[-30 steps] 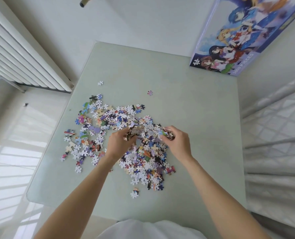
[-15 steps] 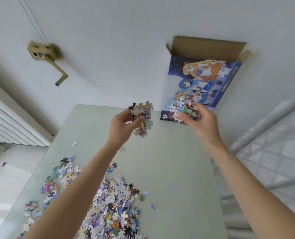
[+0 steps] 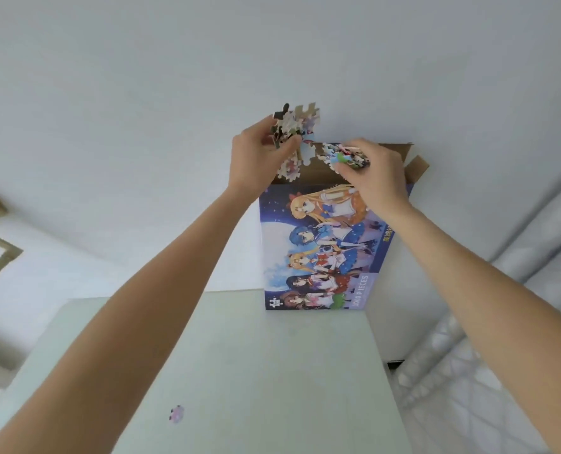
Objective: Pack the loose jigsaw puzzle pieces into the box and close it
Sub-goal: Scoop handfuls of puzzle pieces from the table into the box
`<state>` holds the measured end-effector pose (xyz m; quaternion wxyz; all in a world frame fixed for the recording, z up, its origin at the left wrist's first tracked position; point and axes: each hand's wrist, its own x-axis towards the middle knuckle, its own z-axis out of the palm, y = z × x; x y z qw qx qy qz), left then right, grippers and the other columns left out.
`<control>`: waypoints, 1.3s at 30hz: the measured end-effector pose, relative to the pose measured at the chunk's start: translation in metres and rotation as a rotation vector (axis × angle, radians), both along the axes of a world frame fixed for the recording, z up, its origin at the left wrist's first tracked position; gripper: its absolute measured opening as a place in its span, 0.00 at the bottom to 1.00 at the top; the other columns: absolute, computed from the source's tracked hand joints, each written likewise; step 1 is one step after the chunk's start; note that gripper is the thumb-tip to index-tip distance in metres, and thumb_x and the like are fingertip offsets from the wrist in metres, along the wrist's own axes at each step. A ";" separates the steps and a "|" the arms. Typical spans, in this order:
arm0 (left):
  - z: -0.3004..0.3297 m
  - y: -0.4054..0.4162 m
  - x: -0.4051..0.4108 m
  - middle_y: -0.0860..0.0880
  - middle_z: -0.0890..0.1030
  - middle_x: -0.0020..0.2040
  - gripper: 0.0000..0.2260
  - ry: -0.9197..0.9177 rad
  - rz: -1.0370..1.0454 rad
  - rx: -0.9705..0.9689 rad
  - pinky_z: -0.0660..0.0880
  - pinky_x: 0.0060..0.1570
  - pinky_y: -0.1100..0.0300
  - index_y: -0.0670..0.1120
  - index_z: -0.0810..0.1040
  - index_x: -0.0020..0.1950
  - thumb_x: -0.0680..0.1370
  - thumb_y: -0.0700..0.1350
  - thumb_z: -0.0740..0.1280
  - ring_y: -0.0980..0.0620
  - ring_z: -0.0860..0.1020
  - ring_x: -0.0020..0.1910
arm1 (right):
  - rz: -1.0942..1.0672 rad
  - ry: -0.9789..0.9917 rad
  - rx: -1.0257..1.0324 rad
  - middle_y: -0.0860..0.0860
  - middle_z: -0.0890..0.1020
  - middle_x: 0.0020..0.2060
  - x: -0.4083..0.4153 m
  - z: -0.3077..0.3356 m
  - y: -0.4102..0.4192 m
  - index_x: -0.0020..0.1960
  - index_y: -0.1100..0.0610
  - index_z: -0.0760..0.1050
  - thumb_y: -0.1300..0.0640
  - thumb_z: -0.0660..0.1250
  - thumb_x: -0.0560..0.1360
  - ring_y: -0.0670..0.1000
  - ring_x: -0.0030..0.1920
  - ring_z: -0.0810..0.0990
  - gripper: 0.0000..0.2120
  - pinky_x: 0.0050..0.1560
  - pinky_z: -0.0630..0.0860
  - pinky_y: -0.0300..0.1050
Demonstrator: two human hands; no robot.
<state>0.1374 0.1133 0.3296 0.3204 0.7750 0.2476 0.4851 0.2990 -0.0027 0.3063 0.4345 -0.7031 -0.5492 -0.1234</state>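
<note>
Here, two handfuls of puzzle pieces [image 3: 293,126] were gripped by the left hand [image 3: 259,152] and the right hand [image 3: 375,173] over the box [image 3: 318,250] mouth, where overhanging pieces could be spilled outside it upon uneven release.

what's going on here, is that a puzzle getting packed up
Yes. A person is putting loose jigsaw pieces into the puzzle box, which stands upright at the far edge of the table with its top flaps open. The left hand grips a clump of pieces just above the opening, and the right hand holds another handful over it. Neither clump has been dropped in yet. One stray piece lies on the table.
</note>
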 end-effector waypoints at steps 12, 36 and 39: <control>-0.018 0.032 0.021 0.45 0.82 0.52 0.11 0.671 -0.128 0.647 0.69 0.45 0.57 0.44 0.79 0.57 0.76 0.44 0.67 0.43 0.78 0.50 | 0.041 -0.063 -0.356 0.52 0.81 0.55 0.038 -0.002 0.013 0.57 0.53 0.78 0.51 0.70 0.73 0.53 0.55 0.77 0.14 0.54 0.75 0.50; -0.044 0.016 -0.024 0.51 0.80 0.58 0.13 0.689 -0.062 0.672 0.72 0.51 0.55 0.49 0.77 0.62 0.79 0.43 0.59 0.46 0.77 0.54 | 0.078 -0.313 -0.052 0.50 0.84 0.43 -0.045 -0.023 -0.016 0.50 0.56 0.81 0.61 0.61 0.76 0.50 0.41 0.82 0.09 0.36 0.78 0.44; -0.040 0.011 -0.037 0.51 0.80 0.59 0.13 0.667 -0.038 0.642 0.71 0.53 0.55 0.49 0.78 0.61 0.78 0.42 0.61 0.47 0.76 0.55 | 0.084 -0.284 -0.077 0.51 0.84 0.46 -0.066 -0.040 -0.027 0.51 0.57 0.81 0.64 0.63 0.75 0.52 0.44 0.82 0.09 0.39 0.76 0.40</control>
